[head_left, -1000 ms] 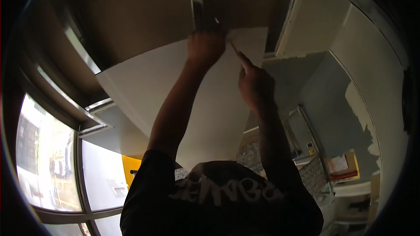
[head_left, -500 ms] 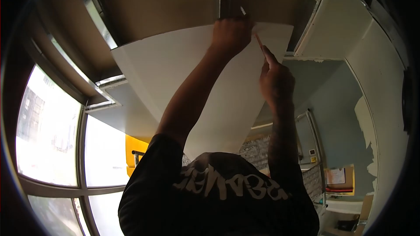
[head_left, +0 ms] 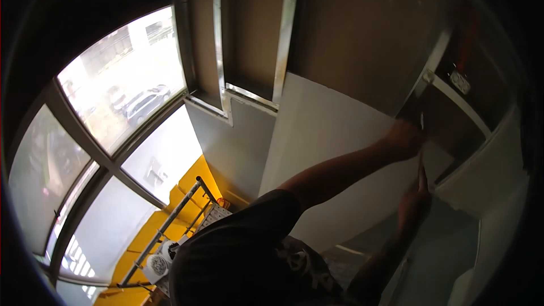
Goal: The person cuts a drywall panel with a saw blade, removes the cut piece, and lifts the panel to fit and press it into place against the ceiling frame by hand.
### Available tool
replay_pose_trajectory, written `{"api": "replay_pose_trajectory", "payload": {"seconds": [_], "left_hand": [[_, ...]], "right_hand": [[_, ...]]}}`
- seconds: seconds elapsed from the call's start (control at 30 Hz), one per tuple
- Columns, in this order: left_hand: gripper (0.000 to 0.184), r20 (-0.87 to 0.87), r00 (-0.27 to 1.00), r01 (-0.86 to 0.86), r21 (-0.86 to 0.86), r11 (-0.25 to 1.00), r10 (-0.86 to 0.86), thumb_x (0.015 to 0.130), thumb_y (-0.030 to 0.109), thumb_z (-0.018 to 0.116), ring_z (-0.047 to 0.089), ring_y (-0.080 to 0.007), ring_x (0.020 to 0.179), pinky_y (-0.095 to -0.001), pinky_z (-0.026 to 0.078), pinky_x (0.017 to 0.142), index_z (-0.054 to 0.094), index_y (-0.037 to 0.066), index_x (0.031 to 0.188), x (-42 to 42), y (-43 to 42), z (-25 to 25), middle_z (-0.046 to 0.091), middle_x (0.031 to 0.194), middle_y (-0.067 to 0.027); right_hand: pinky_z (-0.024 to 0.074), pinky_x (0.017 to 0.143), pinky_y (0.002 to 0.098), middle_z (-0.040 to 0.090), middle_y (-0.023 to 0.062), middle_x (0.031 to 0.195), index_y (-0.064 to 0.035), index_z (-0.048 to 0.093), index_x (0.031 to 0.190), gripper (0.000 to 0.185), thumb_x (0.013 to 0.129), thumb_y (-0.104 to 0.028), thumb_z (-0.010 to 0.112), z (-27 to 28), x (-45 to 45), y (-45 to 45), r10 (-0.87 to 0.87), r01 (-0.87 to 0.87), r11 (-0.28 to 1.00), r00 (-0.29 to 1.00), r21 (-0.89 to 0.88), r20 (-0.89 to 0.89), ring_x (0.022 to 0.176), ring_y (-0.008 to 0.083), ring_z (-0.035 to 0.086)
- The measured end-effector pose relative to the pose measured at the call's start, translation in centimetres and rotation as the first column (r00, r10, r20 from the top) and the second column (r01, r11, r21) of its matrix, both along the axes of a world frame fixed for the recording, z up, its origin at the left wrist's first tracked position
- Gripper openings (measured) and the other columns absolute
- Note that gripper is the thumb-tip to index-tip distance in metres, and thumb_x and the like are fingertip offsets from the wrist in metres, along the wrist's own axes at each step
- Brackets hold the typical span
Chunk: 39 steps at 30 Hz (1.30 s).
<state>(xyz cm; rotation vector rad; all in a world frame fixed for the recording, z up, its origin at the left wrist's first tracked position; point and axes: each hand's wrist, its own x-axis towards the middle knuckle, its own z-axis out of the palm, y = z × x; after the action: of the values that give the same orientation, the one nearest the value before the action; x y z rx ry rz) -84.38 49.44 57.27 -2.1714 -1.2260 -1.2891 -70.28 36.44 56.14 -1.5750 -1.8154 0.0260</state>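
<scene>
A large white board point(head_left: 334, 130), with a straight cut edge, stretches out in front of me. At its far right edge my left hand point(head_left: 403, 140) is closed in a fist, and a thin pale-tipped piece point(head_left: 422, 120) sticks out beyond it; its kind is unclear. Just below, my right hand point(head_left: 415, 207) grips a slim reddish-brown stick point(head_left: 421, 164), pencil-like, whose tip points up towards the left fist. Whether the tip touches the board or the left hand, I cannot tell.
Metal framing strips point(head_left: 286, 34) run along a brown surface. Large windows point(head_left: 124, 79) with a car outside are at the left. A metal scaffold rail point(head_left: 164, 229) stands near a yellow panel point(head_left: 136, 249). A grey wall point(head_left: 447, 243) lies at lower right.
My view has swung left and tilted, so both hands and the board now appear further right. More windows and the scaffold rail show. Both hands keep their grip at the board's edge.
</scene>
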Motion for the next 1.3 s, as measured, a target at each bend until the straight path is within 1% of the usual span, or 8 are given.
{"api": "replay_pose_trajectory", "payload": {"seconds": [0.6,0.7,0.8,1.0,1.1,1.2,1.23,1.3], "left_hand": [[0.025,-0.056,0.998,-0.041,-0.001,0.999,0.041,0.080,0.017,0.065,0.071,-0.0291,0.067,-0.0417,0.052,0.058,0.068,0.005,0.102,-0.4,-2.0,1.3,0.068,0.070,-0.0114],[0.026,-0.001,0.999,-0.045,0.255,0.966,0.046,0.082,0.019,0.064,0.071,-0.0271,0.068,-0.0404,0.051,0.058,0.068,0.006,0.104,-0.5,-2.0,0.3,0.068,0.071,-0.0101],[0.027,-0.057,0.996,-0.062,0.026,0.998,0.064,0.083,0.019,0.063,0.070,-0.0273,0.068,-0.0401,0.049,0.059,0.068,0.006,0.106,-0.2,-1.9,1.0,0.067,0.072,-0.0099],[0.026,-0.023,0.999,-0.028,0.063,0.998,0.029,0.082,0.018,0.063,0.071,-0.0326,0.074,-0.0438,0.053,0.064,0.068,0.005,0.105,-0.4,-2.3,0.9,0.069,0.076,-0.0134],[0.024,-0.031,0.999,-0.025,-0.201,0.979,0.019,0.083,0.015,0.062,0.071,-0.0356,0.082,-0.0488,0.055,0.074,0.068,0.003,0.103,0.0,-1.8,1.4,0.070,0.083,-0.0167],[0.023,-0.018,1.000,0.007,-0.118,0.993,-0.009,0.083,0.014,0.061,0.071,-0.0376,0.082,-0.0527,0.056,0.079,0.068,0.002,0.102,0.0,-0.9,1.0,0.071,0.085,-0.0189],[0.024,-0.024,1.000,-0.011,-0.049,0.999,0.010,0.084,0.015,0.061,0.072,-0.0359,0.076,-0.0524,0.056,0.074,0.068,0.003,0.103,0.2,-0.1,0.5,0.071,0.082,-0.0179],[0.024,-0.046,0.999,-0.018,-0.104,0.994,0.013,0.085,0.016,0.060,0.072,-0.0349,0.073,-0.0521,0.056,0.073,0.068,0.004,0.104,0.1,-1.0,1.1,0.071,0.081,-0.0173]], "right_hand": [[0.0506,0.096,0.0464,0.062,0.0186,0.133,-0.0113,0.054,0.141,0.039,0.105,-0.014,0.039,0.1,0.2,-0.6,0.045,-0.048,0.996,0.998,0.074,0.043,0.120,0.0385,0.060],[0.0508,0.096,0.0463,0.062,0.0186,0.133,-0.0110,0.054,0.141,0.038,0.106,-0.014,0.039,0.3,0.0,-0.8,0.027,-0.029,0.998,0.999,0.049,0.040,0.120,0.0383,0.060],[0.0510,0.095,0.0464,0.062,0.0187,0.133,-0.0110,0.055,0.140,0.038,0.106,-0.014,0.039,0.4,-0.1,-0.9,0.020,-0.021,0.999,0.999,0.038,0.028,0.119,0.0381,0.060],[0.0504,0.096,0.0458,0.062,0.0187,0.133,-0.0127,0.055,0.140,0.038,0.105,-0.013,0.040,0.2,-0.1,-0.7,0.029,-0.030,0.997,0.999,0.067,0.017,0.121,0.0379,0.060],[0.0500,0.096,0.0454,0.061,0.0188,0.134,-0.0155,0.054,0.142,0.039,0.104,-0.013,0.041,-0.2,0.3,-0.5,0.034,-0.035,0.998,0.999,0.053,0.016,0.121,0.0378,0.059],[0.0499,0.096,0.0455,0.062,0.0187,0.133,-0.0186,0.053,0.143,0.041,0.103,-0.012,0.043,-0.7,0.6,0.2,0.025,-0.024,0.999,1.000,0.030,-0.005,0.120,0.0380,0.060],[0.0499,0.096,0.0456,0.062,0.0187,0.132,-0.0197,0.053,0.143,0.042,0.103,-0.012,0.043,-0.7,0.6,0.3,0.019,-0.019,1.000,1.000,0.025,-0.017,0.119,0.0381,0.060],[0.0482,0.099,0.0451,0.061,0.0186,0.134,-0.0170,0.053,0.143,0.040,0.104,-0.012,0.042,0.7,-0.2,-0.7,-0.014,0.013,0.999,0.999,-0.040,-0.031,0.124,0.0378,0.057]]}}
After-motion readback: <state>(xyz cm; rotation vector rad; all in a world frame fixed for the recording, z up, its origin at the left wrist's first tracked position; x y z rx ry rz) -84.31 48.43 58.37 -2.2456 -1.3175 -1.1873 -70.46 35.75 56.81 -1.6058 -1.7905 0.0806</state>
